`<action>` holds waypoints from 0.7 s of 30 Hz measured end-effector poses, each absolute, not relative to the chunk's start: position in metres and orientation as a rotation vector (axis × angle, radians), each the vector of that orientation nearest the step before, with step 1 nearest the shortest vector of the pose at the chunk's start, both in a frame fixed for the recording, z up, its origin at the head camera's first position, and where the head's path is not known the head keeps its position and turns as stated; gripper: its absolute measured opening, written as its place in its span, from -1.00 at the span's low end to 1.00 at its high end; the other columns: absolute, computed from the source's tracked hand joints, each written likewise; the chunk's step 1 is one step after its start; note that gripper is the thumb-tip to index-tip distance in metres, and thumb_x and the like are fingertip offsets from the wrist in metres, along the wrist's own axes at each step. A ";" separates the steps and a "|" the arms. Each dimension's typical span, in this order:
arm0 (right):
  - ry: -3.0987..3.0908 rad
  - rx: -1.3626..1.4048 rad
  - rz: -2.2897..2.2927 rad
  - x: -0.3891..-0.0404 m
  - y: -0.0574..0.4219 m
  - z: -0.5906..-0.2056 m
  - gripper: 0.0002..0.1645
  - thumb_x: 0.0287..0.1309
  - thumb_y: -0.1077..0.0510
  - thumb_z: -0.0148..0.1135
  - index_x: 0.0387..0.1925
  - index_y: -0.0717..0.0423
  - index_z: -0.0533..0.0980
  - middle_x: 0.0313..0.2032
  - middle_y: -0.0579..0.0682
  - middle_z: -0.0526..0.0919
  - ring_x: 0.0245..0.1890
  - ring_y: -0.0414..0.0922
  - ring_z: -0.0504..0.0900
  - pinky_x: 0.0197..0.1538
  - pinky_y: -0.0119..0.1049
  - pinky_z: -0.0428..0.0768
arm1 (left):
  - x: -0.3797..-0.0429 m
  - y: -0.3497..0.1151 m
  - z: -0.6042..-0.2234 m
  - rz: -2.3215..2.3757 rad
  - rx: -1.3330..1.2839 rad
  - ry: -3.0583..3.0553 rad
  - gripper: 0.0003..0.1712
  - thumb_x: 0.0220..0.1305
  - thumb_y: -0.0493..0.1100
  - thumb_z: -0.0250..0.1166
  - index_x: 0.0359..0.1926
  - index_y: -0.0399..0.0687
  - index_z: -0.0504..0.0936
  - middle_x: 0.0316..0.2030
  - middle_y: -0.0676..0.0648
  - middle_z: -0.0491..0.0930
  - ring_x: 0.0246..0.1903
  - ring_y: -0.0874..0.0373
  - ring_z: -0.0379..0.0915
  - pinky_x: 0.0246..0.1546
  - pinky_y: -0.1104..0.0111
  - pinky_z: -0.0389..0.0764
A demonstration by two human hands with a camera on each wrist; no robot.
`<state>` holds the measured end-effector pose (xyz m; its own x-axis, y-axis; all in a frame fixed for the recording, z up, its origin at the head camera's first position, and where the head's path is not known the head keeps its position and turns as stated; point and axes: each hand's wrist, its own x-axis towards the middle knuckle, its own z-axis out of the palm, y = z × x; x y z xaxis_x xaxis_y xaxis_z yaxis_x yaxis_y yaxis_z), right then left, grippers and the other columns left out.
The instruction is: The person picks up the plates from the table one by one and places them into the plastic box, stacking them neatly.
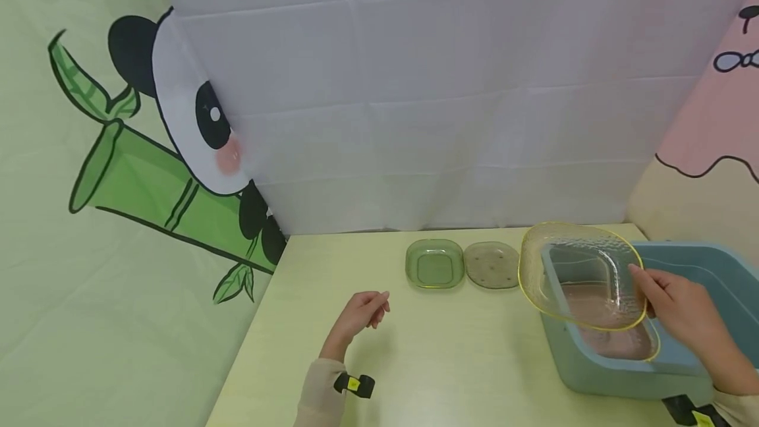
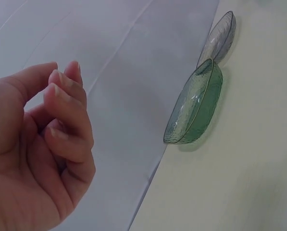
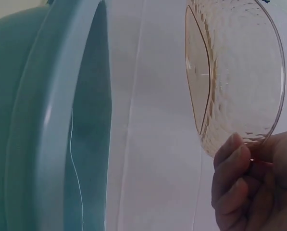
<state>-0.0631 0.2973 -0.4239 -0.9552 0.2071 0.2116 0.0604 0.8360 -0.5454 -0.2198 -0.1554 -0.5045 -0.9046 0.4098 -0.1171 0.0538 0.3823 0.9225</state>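
Note:
My right hand point(image 1: 688, 305) pinches the edge of a clear, yellow-rimmed dish point(image 1: 578, 275) and holds it tilted over the left part of a blue basin point(image 1: 628, 381). In the right wrist view, thumb and fingers grip the dish point(image 3: 239, 72) at its rim, and its textured wall shows. My left hand point(image 1: 362, 313) hovers over the table with loosely curled fingers and nothing in them. Beyond it lies a green square dish point(image 1: 435, 263), with a greyish clear round dish point(image 1: 492, 265) just to its right.
The pale table point(image 1: 462, 361) ends at a white cloth wall point(image 1: 415, 117). A green panel with a panda picture point(image 1: 196, 117) stands on the left. Inside the basin, partly behind the held dish, shows a pinkish clear piece with a yellow rim point(image 1: 657, 341).

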 end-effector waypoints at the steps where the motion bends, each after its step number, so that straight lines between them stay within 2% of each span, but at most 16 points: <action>1: -2.759 -0.202 0.786 -0.063 0.300 -0.425 -0.41 0.42 -0.06 -0.36 -0.66 0.08 0.35 -0.69 -0.05 0.37 -0.73 -0.22 0.19 -0.57 -0.33 0.14 | -0.219 -0.155 -0.505 1.529 0.404 2.320 -0.48 0.34 0.07 0.04 -0.39 -0.38 0.53 -0.71 0.09 0.36 -0.73 0.31 0.24 -0.65 0.50 0.26; 6: -2.794 -0.185 0.690 -0.063 0.316 -0.425 -0.42 0.43 -0.05 -0.39 -0.64 0.08 0.33 -0.68 -0.05 0.35 -0.71 -0.23 0.18 -0.56 -0.33 0.14 | -0.217 -0.157 -0.508 1.535 0.393 2.328 -0.50 0.35 0.01 0.04 -0.36 -0.44 0.52 -0.71 0.08 0.36 -0.73 0.28 0.23 -0.66 0.50 0.25; 12: -2.836 -0.211 0.648 -0.063 0.337 -0.424 -0.40 0.44 -0.04 -0.44 -0.64 0.11 0.31 -0.67 -0.05 0.32 -0.69 -0.20 0.17 -0.50 -0.29 0.16 | -0.219 -0.160 -0.511 1.504 0.381 2.348 -0.53 0.32 0.03 0.07 -0.39 -0.36 0.53 -0.71 0.08 0.36 -0.73 0.28 0.24 -0.64 0.49 0.29; 18: -2.790 -0.219 0.737 -0.059 0.349 -0.428 -0.42 0.45 0.03 -0.45 -0.64 0.19 0.26 -0.67 -0.04 0.27 -0.69 -0.27 0.15 -0.53 -0.35 0.16 | -0.219 -0.161 -0.513 1.427 0.456 2.356 -0.55 0.27 0.04 0.14 -0.34 -0.35 0.54 -0.68 0.07 0.38 -0.69 0.26 0.27 -0.60 0.45 0.31; 21: -2.774 -0.205 0.794 -0.062 0.364 -0.442 -0.44 0.45 0.06 -0.44 -0.64 0.21 0.24 -0.68 -0.04 0.24 -0.70 -0.26 0.14 -0.54 -0.37 0.14 | -0.217 -0.160 -0.513 1.399 0.504 2.341 -0.61 0.28 -0.02 0.15 -0.32 -0.36 0.54 -0.66 0.06 0.38 -0.68 0.24 0.28 -0.59 0.45 0.33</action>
